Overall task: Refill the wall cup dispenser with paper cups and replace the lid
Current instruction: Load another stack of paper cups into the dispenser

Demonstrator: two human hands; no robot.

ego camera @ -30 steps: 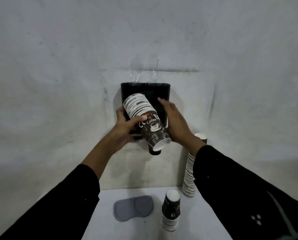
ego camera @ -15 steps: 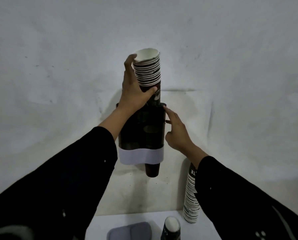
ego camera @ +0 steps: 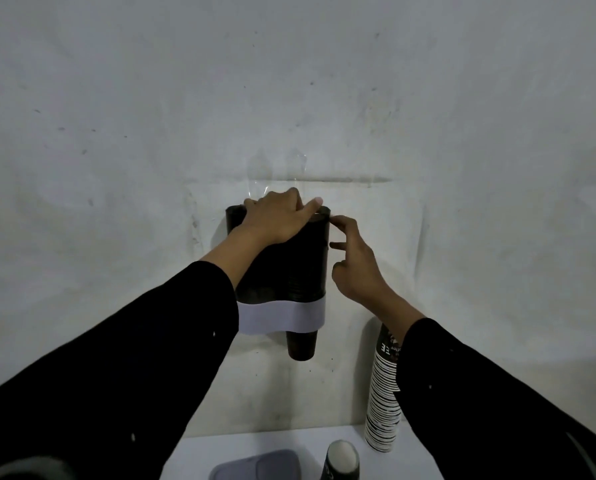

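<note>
A dark cup dispenser (ego camera: 303, 261) with a white lower band hangs on the wall. One cup's bottom (ego camera: 301, 348) pokes out underneath. My left hand (ego camera: 279, 218) lies flat across the dispenser's open top, fingers spread, and hides what is inside. My right hand (ego camera: 353, 261) hovers beside the dispenser's upper right edge, fingers loosely curled, with a fingertip near the rim. The grey lid (ego camera: 256, 465) lies on the white table (ego camera: 192, 455) below.
A tall stack of striped paper cups (ego camera: 383, 403) stands on the table against the wall, right of the dispenser. A shorter stack of cups (ego camera: 340, 459) stands by the lid at the bottom edge. The wall behind is pale and bare.
The cup stack my left hand held above the dispenser has gone down inside it. My left hand now rests flat on the top. My right hand stays beside the rim.
</note>
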